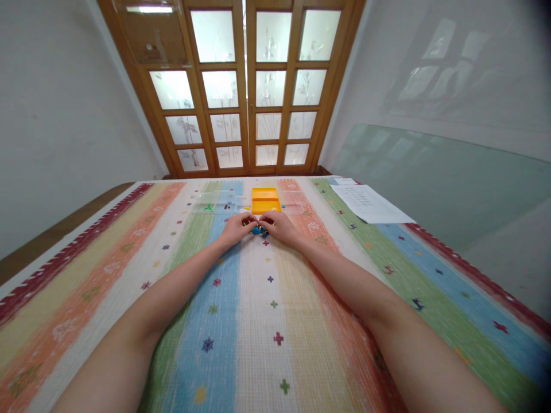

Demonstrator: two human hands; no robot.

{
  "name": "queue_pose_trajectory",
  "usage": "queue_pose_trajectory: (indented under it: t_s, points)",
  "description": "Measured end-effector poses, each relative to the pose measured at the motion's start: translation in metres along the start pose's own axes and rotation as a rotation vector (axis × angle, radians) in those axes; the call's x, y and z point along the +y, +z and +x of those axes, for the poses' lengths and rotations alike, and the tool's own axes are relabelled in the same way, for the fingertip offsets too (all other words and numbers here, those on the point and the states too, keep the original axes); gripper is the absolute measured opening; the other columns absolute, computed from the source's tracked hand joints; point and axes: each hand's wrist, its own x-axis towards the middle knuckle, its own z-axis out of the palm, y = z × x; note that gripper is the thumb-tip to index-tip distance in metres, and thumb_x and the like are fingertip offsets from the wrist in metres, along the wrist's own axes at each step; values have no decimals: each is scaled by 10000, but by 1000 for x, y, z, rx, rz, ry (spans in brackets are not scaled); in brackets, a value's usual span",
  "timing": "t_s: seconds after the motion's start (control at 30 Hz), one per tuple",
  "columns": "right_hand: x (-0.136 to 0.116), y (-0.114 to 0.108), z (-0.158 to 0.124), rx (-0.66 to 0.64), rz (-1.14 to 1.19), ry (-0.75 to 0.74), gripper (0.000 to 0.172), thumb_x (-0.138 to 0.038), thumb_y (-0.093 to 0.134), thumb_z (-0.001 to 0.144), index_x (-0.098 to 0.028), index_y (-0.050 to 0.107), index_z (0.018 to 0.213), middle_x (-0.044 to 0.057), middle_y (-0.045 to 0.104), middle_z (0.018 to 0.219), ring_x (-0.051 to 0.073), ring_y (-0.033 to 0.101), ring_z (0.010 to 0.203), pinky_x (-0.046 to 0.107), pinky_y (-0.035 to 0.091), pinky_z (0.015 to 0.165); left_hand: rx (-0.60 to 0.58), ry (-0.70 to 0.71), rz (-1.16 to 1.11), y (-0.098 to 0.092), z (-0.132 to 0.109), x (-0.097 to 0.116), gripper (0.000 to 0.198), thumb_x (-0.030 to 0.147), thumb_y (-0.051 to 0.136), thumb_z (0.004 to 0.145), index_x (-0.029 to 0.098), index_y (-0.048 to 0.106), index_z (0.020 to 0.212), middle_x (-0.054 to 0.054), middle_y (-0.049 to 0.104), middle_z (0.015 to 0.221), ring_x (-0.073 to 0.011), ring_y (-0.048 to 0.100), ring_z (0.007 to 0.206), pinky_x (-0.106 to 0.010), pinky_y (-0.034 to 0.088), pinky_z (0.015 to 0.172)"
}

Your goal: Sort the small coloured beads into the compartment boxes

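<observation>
My left hand [236, 227] and my right hand [279, 225] meet in the middle of a striped, many-coloured cloth [258, 310]. Both have their fingers curled together around a small blue object [259, 231] with dark and yellow bits; it is too small to name. Just beyond my fingertips stands an orange tray [265, 201]. A clear plastic tray [214, 202] with a few small coloured pieces lies to its left, and another clear tray [293, 201] lies to its right.
A white printed sheet [368, 203] lies at the cloth's far right. Wooden doors with frosted glass panes [245, 86] stand behind the table. A pale wall runs along the left, and a glass panel [439, 178] leans on the right.
</observation>
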Motion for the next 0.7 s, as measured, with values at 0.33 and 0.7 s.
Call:
queue_pose_trajectory:
  t_s: [0.33, 0.7]
  points:
    - [6, 2, -2, 37, -5, 45, 225, -310, 580, 1005, -198, 738, 890, 43, 748, 886, 179, 636, 797, 279, 438, 735, 111, -119, -173, -7, 6, -22, 205, 361, 610, 896, 193, 693, 981, -19, 710, 769, -161, 656, 699, -272, 511, 678]
    - [14, -3, -2, 80, -72, 118, 213, -269, 576, 1002, -192, 703, 849, 39, 723, 855, 177, 602, 771, 276, 397, 711, 411, -354, -388, -56, 13, -65, 348, 329, 605, 910, 175, 679, 1213, -104, 761, 1202, -85, 623, 587, -247, 559, 632]
